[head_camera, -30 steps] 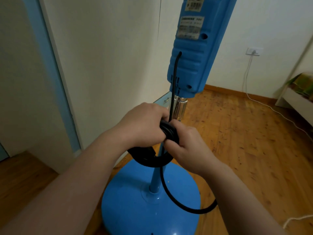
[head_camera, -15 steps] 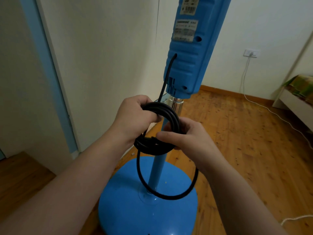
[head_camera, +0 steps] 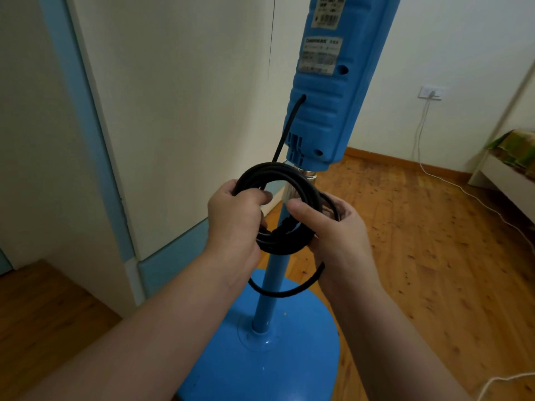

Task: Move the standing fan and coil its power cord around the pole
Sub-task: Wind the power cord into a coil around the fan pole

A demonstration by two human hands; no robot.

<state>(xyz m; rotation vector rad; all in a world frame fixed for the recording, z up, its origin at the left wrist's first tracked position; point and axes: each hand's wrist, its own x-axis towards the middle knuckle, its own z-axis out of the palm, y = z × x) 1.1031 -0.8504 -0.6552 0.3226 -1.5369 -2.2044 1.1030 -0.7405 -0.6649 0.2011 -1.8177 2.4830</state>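
cord coils being gripped between closed fingers of left hand and right hand | hands being held raised beside pole

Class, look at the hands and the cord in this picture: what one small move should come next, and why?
Probably draw the slack loop up into the coil. Both hands, left hand and right hand, already grip the coil beside the pole, but one loose length hangs below them around it.

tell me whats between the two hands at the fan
In the head view, the blue pole runs between left hand and right hand, ringed by the coiled black cord.
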